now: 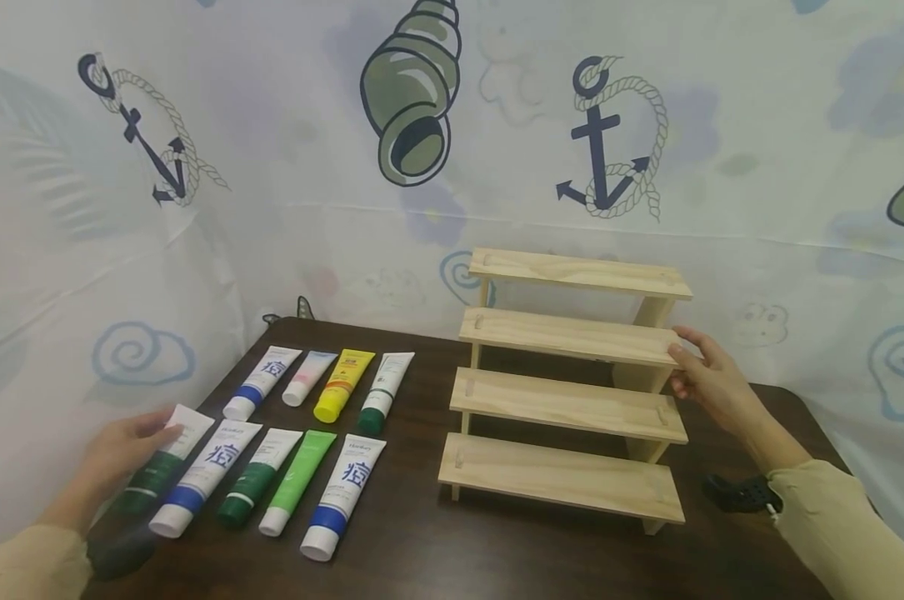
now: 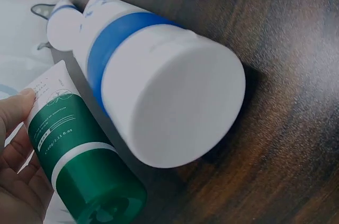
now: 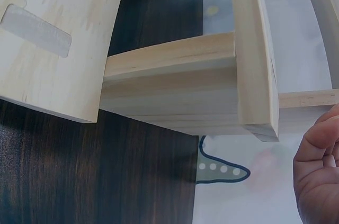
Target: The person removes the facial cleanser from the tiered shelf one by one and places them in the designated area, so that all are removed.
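On the left in the head view, my left hand [image 1: 114,457] pinches a white-and-green squeeze tube [image 1: 157,477] by its flat white end. The left wrist view shows the thumb on this tube [image 2: 79,128], its green cap pointing down. Close beside it is a white tube [image 2: 159,86] with a blue band. A stepped wooden display rack [image 1: 564,402] with several boards stands on the table to the right. My right hand [image 1: 710,379] holds the right end of its second board from the top, with thumb and fingers at the board's edge. In the right wrist view, the curled right hand [image 3: 319,163] is partly cut off.
More tubes lie in two rows on the dark wooden table [image 1: 496,542], among them a yellow tube [image 1: 344,383], a bright green tube [image 1: 299,482] and a white-and-green tube [image 1: 387,392]. A patterned white cloth [image 1: 309,125] hangs behind and at the sides.
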Tool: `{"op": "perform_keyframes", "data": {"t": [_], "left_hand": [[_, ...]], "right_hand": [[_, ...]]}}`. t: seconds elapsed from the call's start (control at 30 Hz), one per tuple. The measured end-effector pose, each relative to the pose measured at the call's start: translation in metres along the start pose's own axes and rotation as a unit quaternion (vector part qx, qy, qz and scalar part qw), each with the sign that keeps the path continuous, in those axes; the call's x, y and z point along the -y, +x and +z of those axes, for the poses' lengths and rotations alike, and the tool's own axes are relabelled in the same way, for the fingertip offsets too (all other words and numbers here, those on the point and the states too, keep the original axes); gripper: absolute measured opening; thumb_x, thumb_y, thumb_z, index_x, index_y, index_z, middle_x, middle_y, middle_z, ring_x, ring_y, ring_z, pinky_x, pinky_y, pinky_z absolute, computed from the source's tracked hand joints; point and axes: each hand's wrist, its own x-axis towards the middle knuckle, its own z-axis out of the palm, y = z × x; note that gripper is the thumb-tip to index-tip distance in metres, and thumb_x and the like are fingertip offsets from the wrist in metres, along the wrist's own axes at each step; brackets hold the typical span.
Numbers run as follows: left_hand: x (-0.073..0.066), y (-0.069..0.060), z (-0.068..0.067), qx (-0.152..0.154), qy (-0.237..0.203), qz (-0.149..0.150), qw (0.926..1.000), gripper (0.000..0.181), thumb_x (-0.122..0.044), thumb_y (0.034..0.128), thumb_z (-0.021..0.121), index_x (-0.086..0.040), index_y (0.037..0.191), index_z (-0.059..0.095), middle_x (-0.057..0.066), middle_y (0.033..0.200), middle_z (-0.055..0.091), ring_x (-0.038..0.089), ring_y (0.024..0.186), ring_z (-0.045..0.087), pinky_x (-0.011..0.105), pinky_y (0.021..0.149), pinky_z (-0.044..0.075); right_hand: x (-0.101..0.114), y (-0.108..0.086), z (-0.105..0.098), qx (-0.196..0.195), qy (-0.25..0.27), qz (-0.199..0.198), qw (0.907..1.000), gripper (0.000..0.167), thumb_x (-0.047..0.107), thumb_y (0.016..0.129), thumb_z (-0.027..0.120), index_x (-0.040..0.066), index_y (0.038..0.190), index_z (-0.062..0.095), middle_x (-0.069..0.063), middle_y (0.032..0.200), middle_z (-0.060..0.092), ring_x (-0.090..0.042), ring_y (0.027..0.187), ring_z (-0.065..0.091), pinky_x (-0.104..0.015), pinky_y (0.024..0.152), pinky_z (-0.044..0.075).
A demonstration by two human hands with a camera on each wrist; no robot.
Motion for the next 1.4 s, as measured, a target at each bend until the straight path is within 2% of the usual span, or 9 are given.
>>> {"op": "perform_keyframes", "data": {"t": [0.03, 0.23, 0.53, 0.7, 0.87, 1.07, 1.2, 1.4], "left_hand": [[0.001, 0.001, 0.001, 0.002, -0.004, -0.005, 1.0, 0.081, -0.05, 0.0932, 0.048, 0.015, 0.136, 0.029, 0.043, 0.133, 0.032, 0.056, 0.113, 0.04, 0.051, 0.079, 0.044], [0.006, 0.001, 0.006, -0.002, 0.002, -0.019, 0.9998, 0.078, -0.049, 0.0945, 0.046, 0.015, 0.136, 0.03, 0.042, 0.133, 0.032, 0.057, 0.115, 0.037, 0.058, 0.084, 0.038], [0.014, 0.004, 0.009, -0.006, 0.023, -0.021, 0.9995, 0.075, -0.048, 0.0955, 0.044, 0.014, 0.136, 0.03, 0.042, 0.133, 0.032, 0.058, 0.116, 0.034, 0.062, 0.087, 0.034], [0.016, 0.009, 0.013, -0.023, 0.04, -0.006, 0.9989, 0.073, -0.048, 0.0957, 0.044, 0.014, 0.134, 0.035, 0.042, 0.131, 0.034, 0.057, 0.114, 0.037, 0.061, 0.086, 0.036], [0.017, 0.009, 0.016, -0.044, 0.044, -0.015, 0.9979, 0.069, -0.045, 0.0958, 0.045, 0.013, 0.132, 0.039, 0.042, 0.13, 0.036, 0.056, 0.112, 0.038, 0.06, 0.086, 0.035], [0.016, 0.008, 0.02, -0.065, 0.05, -0.044, 0.9957, 0.065, -0.043, 0.0955, 0.047, 0.014, 0.128, 0.044, 0.04, 0.129, 0.04, 0.055, 0.111, 0.04, 0.058, 0.085, 0.037], [0.013, 0.006, 0.021, -0.08, 0.056, -0.049, 0.994, 0.06, -0.038, 0.0953, 0.049, 0.014, 0.125, 0.048, 0.039, 0.126, 0.043, 0.054, 0.109, 0.043, 0.057, 0.084, 0.037], [0.01, 0.007, 0.023, -0.079, 0.041, -0.091, 0.9919, 0.059, -0.037, 0.0957, 0.049, 0.011, 0.128, 0.047, 0.038, 0.129, 0.042, 0.053, 0.113, 0.04, 0.059, 0.087, 0.036]], "right_hand": [[0.0, 0.0, -0.001, 0.0, -0.001, -0.001, 1.0, 0.072, 0.03, 0.098, 0.049, 0.006, 0.15, 0.005, 0.007, 0.081, 0.058, -0.004, 0.06, 0.052, -0.018, 0.053, 0.046], [-0.001, 0.0, 0.0, -0.004, -0.006, -0.004, 1.0, 0.071, 0.031, 0.098, 0.049, 0.006, 0.149, 0.007, 0.007, 0.081, 0.058, -0.004, 0.06, 0.053, -0.018, 0.053, 0.046], [0.001, 0.0, 0.001, -0.002, -0.005, -0.004, 1.0, 0.07, 0.029, 0.098, 0.049, 0.007, 0.149, 0.007, 0.006, 0.081, 0.058, -0.004, 0.06, 0.053, -0.018, 0.053, 0.046], [0.001, 0.0, -0.001, 0.001, 0.009, -0.004, 0.9999, 0.071, 0.027, 0.098, 0.049, 0.007, 0.15, 0.006, 0.006, 0.083, 0.058, -0.005, 0.06, 0.053, -0.018, 0.053, 0.046], [0.0, -0.001, -0.002, 0.001, 0.006, -0.007, 1.0, 0.071, 0.025, 0.098, 0.049, 0.005, 0.15, 0.004, 0.007, 0.082, 0.059, -0.005, 0.059, 0.053, -0.018, 0.053, 0.046], [0.0, 0.0, 0.0, 0.002, 0.009, -0.008, 0.9999, 0.071, 0.026, 0.098, 0.049, 0.005, 0.149, 0.005, 0.006, 0.08, 0.059, -0.005, 0.059, 0.053, -0.018, 0.052, 0.046], [0.001, -0.001, 0.001, 0.002, 0.008, -0.009, 0.9999, 0.07, 0.027, 0.098, 0.049, 0.005, 0.149, 0.006, 0.007, 0.079, 0.059, -0.005, 0.058, 0.052, -0.017, 0.052, 0.046], [0.002, -0.002, 0.001, 0.002, 0.005, -0.006, 1.0, 0.071, 0.028, 0.098, 0.049, 0.006, 0.15, 0.005, 0.007, 0.08, 0.059, -0.004, 0.059, 0.052, -0.017, 0.053, 0.046]]}}
